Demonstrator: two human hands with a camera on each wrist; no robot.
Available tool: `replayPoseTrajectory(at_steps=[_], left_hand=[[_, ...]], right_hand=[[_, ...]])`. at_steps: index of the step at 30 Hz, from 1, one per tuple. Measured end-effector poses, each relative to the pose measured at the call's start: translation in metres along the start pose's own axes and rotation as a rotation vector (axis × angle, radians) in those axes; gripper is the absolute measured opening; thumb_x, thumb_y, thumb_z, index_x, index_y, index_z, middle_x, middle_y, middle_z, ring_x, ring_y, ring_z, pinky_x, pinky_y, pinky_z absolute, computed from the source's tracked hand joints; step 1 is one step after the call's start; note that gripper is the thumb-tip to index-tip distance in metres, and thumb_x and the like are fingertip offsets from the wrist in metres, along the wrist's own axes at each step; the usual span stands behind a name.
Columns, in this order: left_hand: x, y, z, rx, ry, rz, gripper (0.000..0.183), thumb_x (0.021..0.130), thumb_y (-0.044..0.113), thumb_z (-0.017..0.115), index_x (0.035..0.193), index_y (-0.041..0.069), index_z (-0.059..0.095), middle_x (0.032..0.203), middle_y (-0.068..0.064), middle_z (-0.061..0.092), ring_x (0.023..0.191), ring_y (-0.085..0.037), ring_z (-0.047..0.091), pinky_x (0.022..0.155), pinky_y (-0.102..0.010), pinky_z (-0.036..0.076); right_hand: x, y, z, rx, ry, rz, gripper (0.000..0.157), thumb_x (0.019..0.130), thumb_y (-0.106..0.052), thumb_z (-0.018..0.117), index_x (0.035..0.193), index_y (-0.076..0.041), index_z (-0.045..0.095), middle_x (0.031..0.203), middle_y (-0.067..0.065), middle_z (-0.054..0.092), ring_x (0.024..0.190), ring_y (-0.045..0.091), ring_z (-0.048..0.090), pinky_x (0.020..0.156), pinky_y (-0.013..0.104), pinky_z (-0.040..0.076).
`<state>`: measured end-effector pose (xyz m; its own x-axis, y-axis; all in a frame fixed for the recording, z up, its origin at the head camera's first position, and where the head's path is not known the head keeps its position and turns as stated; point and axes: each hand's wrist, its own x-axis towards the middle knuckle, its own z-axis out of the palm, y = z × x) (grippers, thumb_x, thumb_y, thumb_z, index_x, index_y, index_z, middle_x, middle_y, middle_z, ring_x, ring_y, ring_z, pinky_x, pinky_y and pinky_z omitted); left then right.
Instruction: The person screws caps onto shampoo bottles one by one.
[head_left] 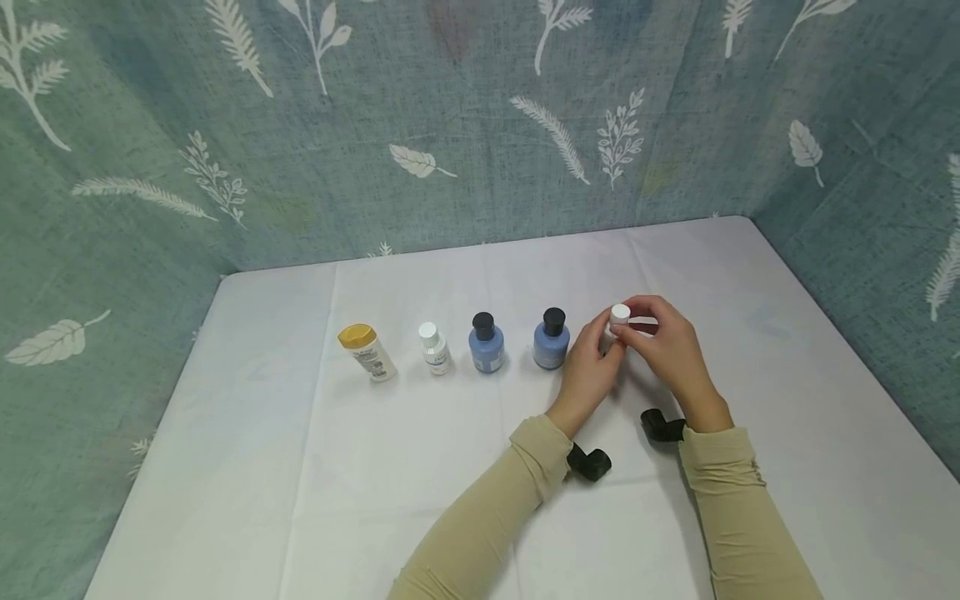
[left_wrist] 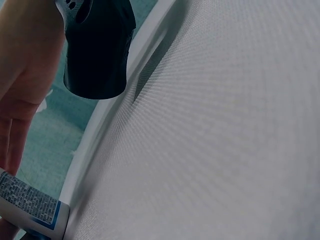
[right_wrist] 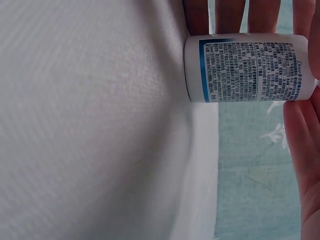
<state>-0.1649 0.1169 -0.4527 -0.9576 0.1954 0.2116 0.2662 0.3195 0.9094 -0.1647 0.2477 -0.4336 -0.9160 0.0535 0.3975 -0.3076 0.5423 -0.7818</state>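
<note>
A small white bottle (head_left: pixel 619 314) with a white cap stands upright on the table, between both hands. My left hand (head_left: pixel 591 367) holds its body from the left. From the right, my right hand (head_left: pixel 671 342) pinches it near the top with thumb and forefinger. In the right wrist view the bottle (right_wrist: pixel 245 67) shows a printed label with a blue border, its base at the table, with fingers (right_wrist: pixel 262 17) behind it. The left wrist view shows only part of the bottle (left_wrist: pixel 35 200) below a hand (left_wrist: pixel 25 65).
Left of the hands stand two blue bottles (head_left: pixel 551 346) (head_left: pixel 487 350) with black caps, another white bottle (head_left: pixel 437 354) and a cream bottle (head_left: pixel 373 358) with a yellow cap. A white cloth covers the table (head_left: pixel 375 467). Patterned green curtains (head_left: pixel 480 150) surround it.
</note>
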Motion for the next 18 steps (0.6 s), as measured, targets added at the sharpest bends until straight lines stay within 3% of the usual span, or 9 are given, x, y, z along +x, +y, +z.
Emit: replayPoseTrajectory(at_steps=[3, 6, 10, 15, 18], left_hand=[[0.0, -0.001, -0.001, 0.01, 0.004, 0.007, 0.047, 0.087, 0.024, 0.055, 0.132, 0.025, 0.043, 0.125, 0.002, 0.05, 0.114, -0.008, 0.044, 0.092, -0.028, 0.038], [0.0, -0.002, -0.001, -0.001, 0.002, 0.008, 0.051, 0.086, 0.023, 0.056, 0.134, 0.026, 0.04, 0.128, 0.003, 0.047, 0.116, -0.007, 0.042, 0.094, -0.027, 0.036], [-0.003, -0.002, 0.001, -0.05, -0.021, 0.015, 0.056, 0.085, 0.022, 0.057, 0.137, 0.026, 0.035, 0.133, 0.004, 0.042, 0.119, -0.007, 0.039, 0.094, -0.027, 0.036], [-0.009, 0.001, 0.004, -0.07, -0.022, 0.028, 0.06, 0.085, 0.029, 0.058, 0.139, 0.025, 0.03, 0.133, 0.004, 0.041, 0.121, -0.008, 0.038, 0.097, -0.029, 0.034], [-0.011, 0.002, 0.004, -0.077, -0.011, 0.036, 0.063, 0.085, 0.033, 0.058, 0.14, 0.024, 0.028, 0.134, 0.004, 0.04, 0.122, -0.009, 0.036, 0.098, -0.032, 0.032]], right_hand=[[0.0, -0.013, -0.002, 0.007, -0.012, 0.018, 0.041, 0.076, -0.025, 0.071, 0.109, -0.008, 0.057, 0.105, 0.013, 0.057, 0.097, 0.022, 0.054, 0.079, 0.037, 0.047], [0.0, -0.005, -0.001, 0.014, -0.036, 0.032, 0.046, 0.074, -0.027, 0.073, 0.113, -0.01, 0.056, 0.108, 0.011, 0.056, 0.1, 0.02, 0.053, 0.081, 0.033, 0.047], [-0.002, -0.007, -0.007, 0.0, -0.049, 0.031, 0.05, 0.076, -0.027, 0.071, 0.12, -0.011, 0.052, 0.111, 0.01, 0.055, 0.103, 0.021, 0.051, 0.083, 0.038, 0.045], [-0.004, -0.02, -0.018, -0.025, -0.014, -0.013, 0.042, 0.086, -0.026, 0.06, 0.124, -0.011, 0.051, 0.113, 0.008, 0.055, 0.105, 0.024, 0.05, 0.086, 0.045, 0.041], [-0.005, -0.02, -0.021, -0.038, 0.021, -0.033, 0.037, 0.089, -0.026, 0.055, 0.123, -0.011, 0.052, 0.116, 0.005, 0.054, 0.107, 0.02, 0.049, 0.089, 0.041, 0.04]])
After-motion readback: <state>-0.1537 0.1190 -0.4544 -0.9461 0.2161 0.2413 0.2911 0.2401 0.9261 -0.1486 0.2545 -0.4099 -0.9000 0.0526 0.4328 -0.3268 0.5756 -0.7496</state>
